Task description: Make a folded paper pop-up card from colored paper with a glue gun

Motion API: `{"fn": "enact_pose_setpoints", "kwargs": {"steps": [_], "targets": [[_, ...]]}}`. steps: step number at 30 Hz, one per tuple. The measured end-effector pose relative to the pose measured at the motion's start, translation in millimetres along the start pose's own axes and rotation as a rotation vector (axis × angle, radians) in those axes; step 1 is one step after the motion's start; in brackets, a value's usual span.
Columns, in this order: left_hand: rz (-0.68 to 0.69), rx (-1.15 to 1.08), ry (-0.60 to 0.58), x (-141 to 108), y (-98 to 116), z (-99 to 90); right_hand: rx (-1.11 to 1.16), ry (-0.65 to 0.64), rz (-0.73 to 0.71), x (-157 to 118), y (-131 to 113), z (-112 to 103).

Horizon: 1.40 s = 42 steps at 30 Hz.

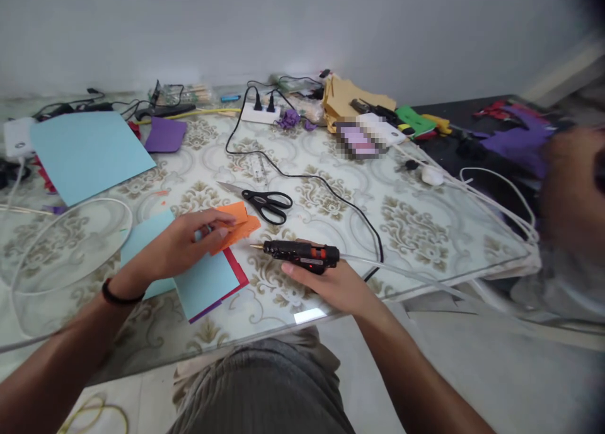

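Observation:
My right hand (pixel 331 286) is wrapped round a black hot glue gun (pixel 302 254), its metal nozzle pointing left and a long clear glue stick trailing from its rear. Between thumb and fingers, my left hand (pixel 191 239) pinches a piece of orange paper (pixel 239 226), and the nozzle is just right of it, apart from it. Under and beside that hand lie light blue paper pieces (pixel 205 289), with red and purple edges showing beneath the nearer one. Black-handled scissors (pixel 267 204) rest on the table beyond the orange paper, blades toward the left.
A large light blue sheet (pixel 89 154) and a purple paper piece (pixel 165 135) lie at the back left. A white power strip (pixel 259 113) has plugs in it, and a black cord (pixel 326 179) crosses the patterned table (pixel 416 217). Another person's arm (pixel 574 176) is at the right.

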<state>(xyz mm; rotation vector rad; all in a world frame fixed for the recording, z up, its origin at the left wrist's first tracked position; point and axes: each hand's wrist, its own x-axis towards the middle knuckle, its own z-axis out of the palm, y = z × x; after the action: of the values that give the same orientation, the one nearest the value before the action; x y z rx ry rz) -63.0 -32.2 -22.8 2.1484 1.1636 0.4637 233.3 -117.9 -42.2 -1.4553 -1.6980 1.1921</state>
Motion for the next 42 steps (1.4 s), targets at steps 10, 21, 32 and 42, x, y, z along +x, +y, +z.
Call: {"fn": "enact_pose_setpoints", "kwargs": {"steps": [10, 21, 32, 42], "targets": [[0.501, -0.051, -0.153, 76.1, 141.6, 5.0, -0.063, -0.026, -0.050, -11.0, -9.9, -19.7], [0.591, -0.017, -0.518, 106.1, 202.7, 24.3, -0.132, 0.023, -0.064, -21.3, -13.3, -33.3], [0.577, 0.086, -0.482, 96.5, 189.9, 12.6, -0.040, -0.007, -0.155, -9.1, -22.4, -19.4], [0.380, 0.024, -0.087, 74.2, 145.2, -24.7, 0.017, -0.013, -0.037, 0.3, -15.2, -19.7]]}}
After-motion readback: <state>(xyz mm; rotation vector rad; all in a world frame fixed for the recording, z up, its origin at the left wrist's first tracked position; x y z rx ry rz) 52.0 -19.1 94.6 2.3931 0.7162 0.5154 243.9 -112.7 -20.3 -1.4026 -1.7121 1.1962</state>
